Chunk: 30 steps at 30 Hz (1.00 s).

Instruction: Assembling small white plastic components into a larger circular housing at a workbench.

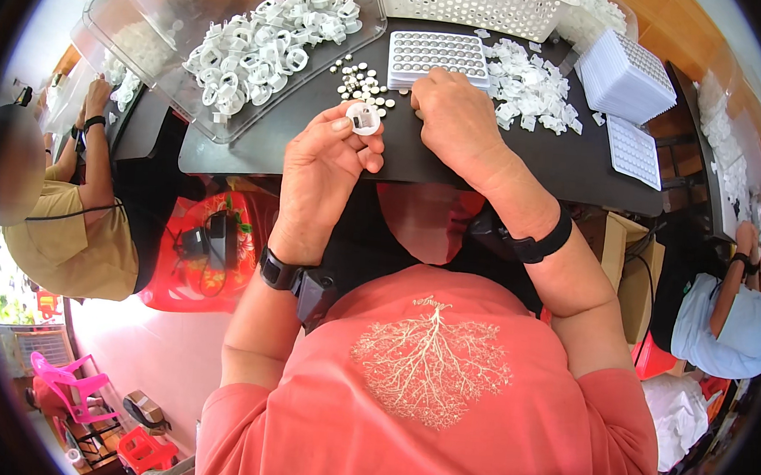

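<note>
Between the thumb and fingers of my left hand (323, 151) is a small round translucent plastic casing (363, 120) with a dark slot in it. It is held up just over the table's near edge. To the right of it, my right hand (459, 120) is closed, fingers curled down at the near edge of a white tray (438, 53) filled with rows of round silver pieces. Its fingertips are hidden, so what they grip cannot be seen. Loose coin-shaped silver pieces (361, 83) lie scattered behind my left hand. A heap of flat translucent plastic pieces (536, 88) lies right of the tray.
A clear bin (230, 132) with many translucent casings (253, 47) stands at the left. Behind the tray is a white perforated basket (477, 4). A stack of white trays (627, 77) and a single tray (634, 153) are at the right. Other people work at both sides.
</note>
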Available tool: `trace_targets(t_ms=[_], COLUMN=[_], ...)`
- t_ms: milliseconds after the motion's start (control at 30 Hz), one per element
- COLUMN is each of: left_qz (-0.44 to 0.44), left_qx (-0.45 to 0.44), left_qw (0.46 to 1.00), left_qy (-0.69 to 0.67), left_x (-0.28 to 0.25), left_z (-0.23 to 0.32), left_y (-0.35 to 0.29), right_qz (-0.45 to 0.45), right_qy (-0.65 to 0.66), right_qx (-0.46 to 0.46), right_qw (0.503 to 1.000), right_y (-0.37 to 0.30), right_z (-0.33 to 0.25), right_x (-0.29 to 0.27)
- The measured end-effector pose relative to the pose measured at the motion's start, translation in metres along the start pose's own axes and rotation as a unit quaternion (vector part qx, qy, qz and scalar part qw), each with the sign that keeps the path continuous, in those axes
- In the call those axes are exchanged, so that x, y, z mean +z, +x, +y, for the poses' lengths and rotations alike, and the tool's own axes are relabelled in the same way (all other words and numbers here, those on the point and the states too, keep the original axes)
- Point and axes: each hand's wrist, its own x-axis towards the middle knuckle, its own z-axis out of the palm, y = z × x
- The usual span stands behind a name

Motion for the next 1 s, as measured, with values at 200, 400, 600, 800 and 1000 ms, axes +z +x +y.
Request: trace_targets(t_ms=[200,400,600,800,1000], left_qz=[0.009,0.025,0.053,0.047,0.047], left_qx=[0.007,0.033,0.038,0.025,0.026], left_qw=[1.000,0.999,0.998,0.998,0.998], left_qy=[0.001,0.007,-0.005,-0.022,-0.034], left_x=[0.004,0.011,0.006,0.006,0.003], left_z=[-0.001,0.000,-0.002,-0.002,0.000], left_y=[-0.001,0.004,0.007,0.009,0.005], right_qz=[-0.009,0.006,0.062,0.019,0.021], right_qy=[0.068,0.067,0.123,0.050,0.051], right_qx=[0.000,-0.008,0.019,0.005,-0.015], right_qw=[0.998,0.998,0.990,0.999,0.998], right_y=[-0.002,-0.003,0.004,0.016,0.004], right_z=[0.006,0.009,-0.001,-0.007,-0.004], right_x=[-0.003,-0.002,0.003,0.011,0.007])
